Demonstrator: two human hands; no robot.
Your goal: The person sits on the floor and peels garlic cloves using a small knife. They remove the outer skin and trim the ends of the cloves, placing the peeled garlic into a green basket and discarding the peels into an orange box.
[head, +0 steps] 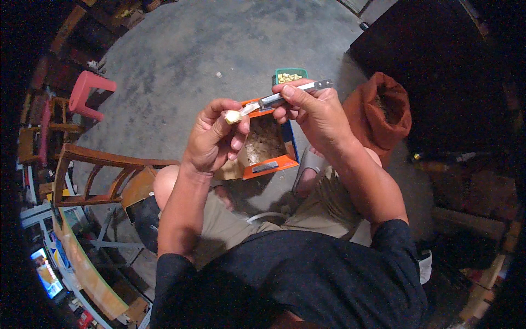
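Note:
My left hand (pixel 215 133) pinches a small pale yellowish piece (pixel 233 117), perhaps a garlic clove or a nut, between thumb and fingers. In my right hand (pixel 314 109) is a slim metal-handled knife or peeler (pixel 287 93), its tip end close to the piece, where a whitish flake (pixel 250 108) shows. Below both hands, an orange and blue cardboard box (pixel 271 165) stands on the floor with its flaps apart and brownish skins or peelings inside. Past my right hand's fingers is a green plastic basket (pixel 291 70) holding several pale pieces.
A reddish-brown woven sack (pixel 376 111) stands at the right, its mouth open. At the left are a wooden chair (pixel 111 158) and a pink plastic stool (pixel 88 92). A dark bulky object (pixel 431 74) fills the upper right. A lit screen (pixel 46 273) shows at lower left.

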